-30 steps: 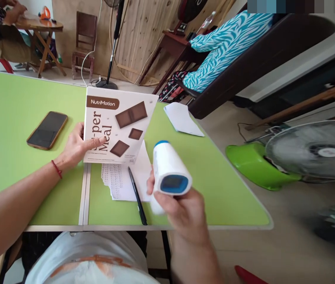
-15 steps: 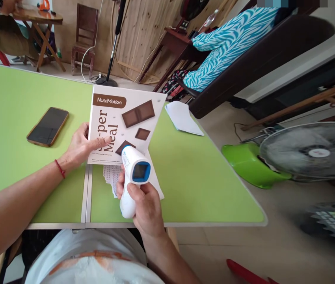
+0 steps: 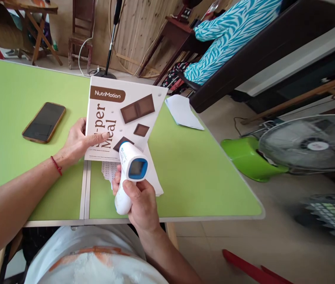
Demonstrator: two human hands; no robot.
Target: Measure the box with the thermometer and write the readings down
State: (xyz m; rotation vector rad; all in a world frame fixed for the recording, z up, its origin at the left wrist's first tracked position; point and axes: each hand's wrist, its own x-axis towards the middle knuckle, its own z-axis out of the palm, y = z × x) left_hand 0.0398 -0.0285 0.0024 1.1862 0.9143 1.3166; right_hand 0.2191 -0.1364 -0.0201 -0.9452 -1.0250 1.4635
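Note:
My left hand grips the lower left edge of a white meal box printed with chocolate pieces, thumb on its front and the other fingers behind it. The box is tilted up above the table. In my right hand is a white infrared thermometer with a blue-framed screen, which looks dark. Its head overlaps the lower edge of the box, and whether the two touch I cannot tell. Papers with small writing lie below the box, partly covered by it and the thermometer.
A phone lies on the green table to the left. Folded paper rests by the right edge. Beyond that edge stands a fan with a green base. A person in a blue zebra-patterned garment sits behind, another person at the far left.
The view has shifted slightly, so most things sit a little higher in it. Both hands keep their hold on the box and the thermometer, in nearly the same pose.

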